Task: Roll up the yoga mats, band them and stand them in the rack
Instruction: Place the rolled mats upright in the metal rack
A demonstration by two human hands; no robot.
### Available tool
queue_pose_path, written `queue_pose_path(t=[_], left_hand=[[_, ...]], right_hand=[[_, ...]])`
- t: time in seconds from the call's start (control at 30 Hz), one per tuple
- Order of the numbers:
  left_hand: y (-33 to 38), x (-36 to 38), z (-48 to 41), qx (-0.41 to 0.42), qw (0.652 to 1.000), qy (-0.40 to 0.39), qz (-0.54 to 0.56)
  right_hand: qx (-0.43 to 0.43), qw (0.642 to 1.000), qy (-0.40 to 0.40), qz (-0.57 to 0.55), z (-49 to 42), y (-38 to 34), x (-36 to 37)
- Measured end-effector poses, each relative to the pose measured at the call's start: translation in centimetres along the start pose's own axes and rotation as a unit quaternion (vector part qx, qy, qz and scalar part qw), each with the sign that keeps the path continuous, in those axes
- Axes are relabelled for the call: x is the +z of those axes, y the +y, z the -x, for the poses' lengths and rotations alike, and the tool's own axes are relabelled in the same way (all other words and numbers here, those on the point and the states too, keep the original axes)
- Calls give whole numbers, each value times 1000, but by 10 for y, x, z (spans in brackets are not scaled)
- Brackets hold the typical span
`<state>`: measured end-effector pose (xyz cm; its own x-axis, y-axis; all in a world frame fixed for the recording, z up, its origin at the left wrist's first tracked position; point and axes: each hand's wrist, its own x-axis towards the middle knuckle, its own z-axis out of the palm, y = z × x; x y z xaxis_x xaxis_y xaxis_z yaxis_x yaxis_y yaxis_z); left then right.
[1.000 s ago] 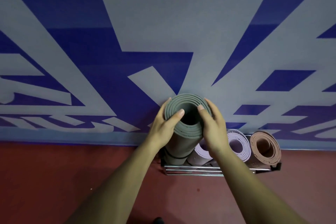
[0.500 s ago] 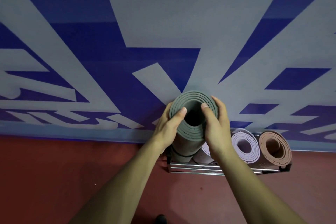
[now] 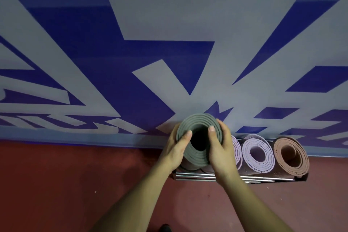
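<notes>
The task looks nearly done: the last mat in view is going into the rack [image 3: 263, 178], which stands on the floor [image 3: 75, 175] against the wall [image 3: 169, 24]. At the rack's left end, the left hand [image 3: 176, 149] wraps its fingers round the upright grey mat [image 3: 195, 122] at the top rim, thumb across the rolled edge. The right hand [image 3: 221, 149] grips the other side likewise. Whether the mat's foot has landed is hidden. Beside it stand a lilac mat [image 3: 237, 149], half covered by the right hand, a second lilac mat [image 3: 258, 152], and a brown mat [image 3: 291, 154] at the right end. Bands cannot be made out. What remains is probably seating and letting go.
</notes>
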<state>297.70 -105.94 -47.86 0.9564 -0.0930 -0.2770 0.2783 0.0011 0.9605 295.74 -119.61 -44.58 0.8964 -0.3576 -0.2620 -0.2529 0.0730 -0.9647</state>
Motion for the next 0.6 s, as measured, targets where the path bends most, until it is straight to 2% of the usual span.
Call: queue_pose_path(t=[0.2,0.6], left_hand=[[-37,-6,-16,3,999,33,-7],[-79,-9,-43,5,999,39,-26]], right_hand=[[19,1000,-2,7,-15,32,8],[9,999,19,34,-40,73,18]])
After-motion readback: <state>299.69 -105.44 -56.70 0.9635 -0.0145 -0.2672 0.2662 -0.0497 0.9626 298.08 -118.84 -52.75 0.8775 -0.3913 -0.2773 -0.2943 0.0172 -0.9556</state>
